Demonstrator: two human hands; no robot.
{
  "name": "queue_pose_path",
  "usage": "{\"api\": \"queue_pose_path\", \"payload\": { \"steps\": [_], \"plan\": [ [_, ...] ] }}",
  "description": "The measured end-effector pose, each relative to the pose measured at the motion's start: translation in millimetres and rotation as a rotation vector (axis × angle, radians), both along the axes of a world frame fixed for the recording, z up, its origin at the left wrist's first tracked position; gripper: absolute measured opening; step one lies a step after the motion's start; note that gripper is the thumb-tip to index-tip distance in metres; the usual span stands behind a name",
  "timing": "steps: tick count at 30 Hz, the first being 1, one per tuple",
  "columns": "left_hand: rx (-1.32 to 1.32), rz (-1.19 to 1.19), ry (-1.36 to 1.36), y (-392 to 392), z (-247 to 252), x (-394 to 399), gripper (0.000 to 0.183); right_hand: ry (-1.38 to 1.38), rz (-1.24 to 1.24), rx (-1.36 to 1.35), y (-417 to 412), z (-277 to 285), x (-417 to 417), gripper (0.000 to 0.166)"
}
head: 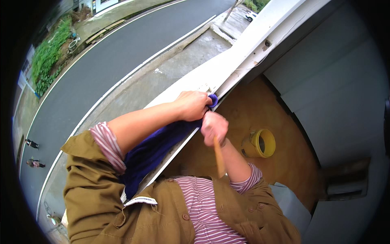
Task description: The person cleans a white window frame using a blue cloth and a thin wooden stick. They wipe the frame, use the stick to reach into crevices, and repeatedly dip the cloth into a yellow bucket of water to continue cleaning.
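A dark purple cloth (158, 149) lies along the track of a white window frame (234, 70), its bunched end poking out past my fingers. My left hand (195, 105) grips that end, with the fingers curled into the cloth. Right beside it, my right hand (214, 128) is closed around a flat wooden handle (219, 161). The handle sticks out below my fist towards my chest and is slightly blurred. Whatever lies at its other end is hidden by my hands. Both hands are at the frame's inner edge, close together.
Inside, a yellow bucket (265, 143) stands on the brown floor (243, 109), with a grey-blue sheet-like object (289, 207) near my side. Outside, far below, are a road (122, 52) with two people (35, 164) and a white car (251, 16).
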State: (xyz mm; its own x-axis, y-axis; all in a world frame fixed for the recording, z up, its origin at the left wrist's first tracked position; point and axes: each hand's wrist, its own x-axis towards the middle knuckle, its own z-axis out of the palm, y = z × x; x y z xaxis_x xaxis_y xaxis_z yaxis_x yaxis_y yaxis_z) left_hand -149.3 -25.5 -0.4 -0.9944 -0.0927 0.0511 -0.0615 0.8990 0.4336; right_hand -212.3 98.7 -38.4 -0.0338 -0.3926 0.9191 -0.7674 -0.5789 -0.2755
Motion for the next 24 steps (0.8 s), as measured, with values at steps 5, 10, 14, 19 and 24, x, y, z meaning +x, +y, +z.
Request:
{"api": "queue_pose_path", "payload": {
  "steps": [5,10,14,19,24],
  "plan": [
    [0.041,0.035,0.544,15.3,-1.8,2.6,0.036,0.537,-0.025,0.078,5.6,28.5,-24.1,0.028],
    [-0.068,0.002,0.501,11.7,-11.9,-16.2,0.039,0.439,-0.052,0.093,-0.8,12.7,-28.1,0.031],
    [0.103,0.068,0.285,-24.8,-27.0,7.7,0.023,0.083,0.022,0.058,-43.5,12.7,-8.4,0.018],
    [0.042,0.241,0.199,11.0,-24.5,-5.4,0.009,-0.516,0.326,0.172,-2.4,-11.3,-43.3,0.043],
    [0.647,0.404,0.715,44.0,36.9,85.4,0.018,-0.003,0.448,0.048,64.2,68.5,21.6,0.065]
  ]
}}
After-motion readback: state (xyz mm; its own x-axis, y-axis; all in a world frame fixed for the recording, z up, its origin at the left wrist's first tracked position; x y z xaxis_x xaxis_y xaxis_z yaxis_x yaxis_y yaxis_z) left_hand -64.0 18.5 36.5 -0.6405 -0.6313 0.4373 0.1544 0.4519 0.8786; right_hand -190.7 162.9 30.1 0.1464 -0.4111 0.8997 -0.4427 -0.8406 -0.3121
